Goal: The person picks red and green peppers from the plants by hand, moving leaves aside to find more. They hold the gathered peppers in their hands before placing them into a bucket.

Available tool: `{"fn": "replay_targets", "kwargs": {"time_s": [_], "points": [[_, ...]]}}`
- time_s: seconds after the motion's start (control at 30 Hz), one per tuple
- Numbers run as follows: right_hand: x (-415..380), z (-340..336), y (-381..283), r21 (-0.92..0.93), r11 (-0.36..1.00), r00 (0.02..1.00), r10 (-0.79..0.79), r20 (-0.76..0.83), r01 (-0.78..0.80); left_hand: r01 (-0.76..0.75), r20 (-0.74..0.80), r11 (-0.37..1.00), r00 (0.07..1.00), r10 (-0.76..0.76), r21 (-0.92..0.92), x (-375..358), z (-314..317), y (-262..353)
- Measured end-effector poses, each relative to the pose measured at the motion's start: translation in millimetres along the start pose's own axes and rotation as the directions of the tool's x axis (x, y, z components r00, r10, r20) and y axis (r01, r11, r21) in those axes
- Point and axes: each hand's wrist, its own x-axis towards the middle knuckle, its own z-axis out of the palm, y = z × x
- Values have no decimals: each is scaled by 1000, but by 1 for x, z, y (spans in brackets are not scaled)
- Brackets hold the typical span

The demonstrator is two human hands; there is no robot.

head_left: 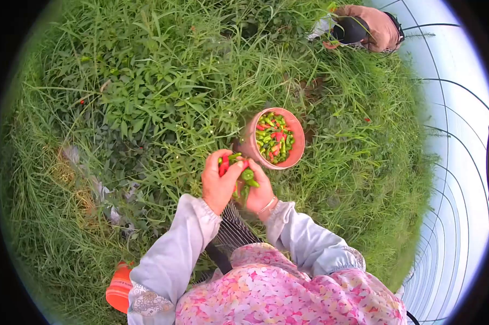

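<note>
Red and green peppers [248, 175] are gathered between my two hands in front of my body. My left hand [217, 181] is closed around a red pepper [223, 166] and some green ones. Cupped from the other side, my right hand [261, 192] holds several green peppers. Some fingertips are hidden behind the peppers. Just beyond my hands stands a pink bucket [297, 154], tilted in view, with many green and red peppers [274, 138] inside.
An orange bucket [120, 288] lies at my lower left in the grass. Tall grass and leafy plants [147, 103] surround me. Another person [369, 28] bends over the plants at the upper right. A hooped plastic tunnel wall [455, 130] runs along the right.
</note>
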Motion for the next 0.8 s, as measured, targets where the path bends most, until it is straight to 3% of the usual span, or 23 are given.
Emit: {"fn": "replay_targets", "kwargs": {"time_s": [0.07, 0.13, 0.2, 0.3, 0.4, 0.53, 0.57, 0.63, 0.67, 0.73, 0.8], "points": [[-4, -26, -47, 19, 994, 994, -104, 31, 104, -188, 144, 919, 979, 146, 346, 23, 51, -20], [-3, -55, -87, -163, 927, 908, -368, -201, 339, -180, 290, 915, 954, 73, 362, 44, 95, -29], [-2, -85, -129, -131, 931, 895, -363, -259, 340, -236, 338, 890, 936, 100, 391, 64, 126, -42], [3, -114, -173, -309, 910, 862, -377, -338, 277, -273, 378, 914, 914, 148, 301, 79, 133, -61], [14, -166, -206, -370, 928, 778, -269, -568, 51, -2, 372, 945, 919, -127, 326, 79, 95, -69], [18, -169, -183, -541, 841, 662, -402, -633, -7, 113, 194, 970, 969, -156, 216, 73, 9, -67], [20, -165, -172, -559, 829, 582, -440, -684, -31, 111, 143, 979, 980, -137, 173, 71, -17, -67], [23, -158, -153, -592, 795, 666, -372, -647, -131, 133, 30, 990, 991, -134, 48, 58, -71, -49], [28, -155, -141, -604, 774, 711, -315, -629, -191, 126, -53, 988, 991, -121, 86, 48, -98, -40], [41, -133, -109, -649, 717, 786, -239, -570, -252, 60, -177, 973, 984, -20, 225, 24, -158, -34], [59, -99, -68, -727, 628, 850, -192, -490, -277, 78, -312, 819, 941, 127, 569, -13, -205, -30]]}}
